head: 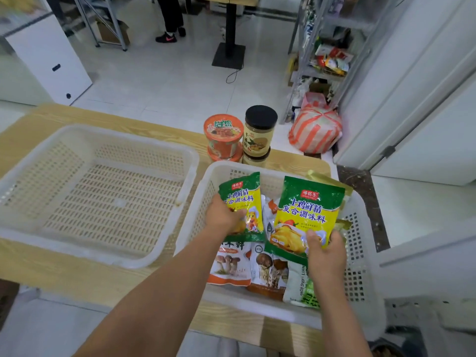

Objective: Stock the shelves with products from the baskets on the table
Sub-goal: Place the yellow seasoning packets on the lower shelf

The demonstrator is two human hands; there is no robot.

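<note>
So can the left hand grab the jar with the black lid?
Probably not yet: the left hand grips a green packet. The jar stands in the open beyond the far rim of the basket, so an emptied hand likely could.

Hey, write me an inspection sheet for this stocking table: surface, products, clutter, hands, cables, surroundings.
Surface: wooden table bearing two white baskets.
Job's things: left basket shows no products; right basket holds pouches, mushroom pouches lowest; noodle cups and jars stacked behind it.
Clutter: striped bag on the floor by the shelf rack.
Hands: left hand grips the small seasoning pouch; right hand grips the large seasoning pouch.
Cables: black cable looped on the floor by a stand base.
Surroundings: shelf rack partly stocked at right; a person stands at the back.
</note>
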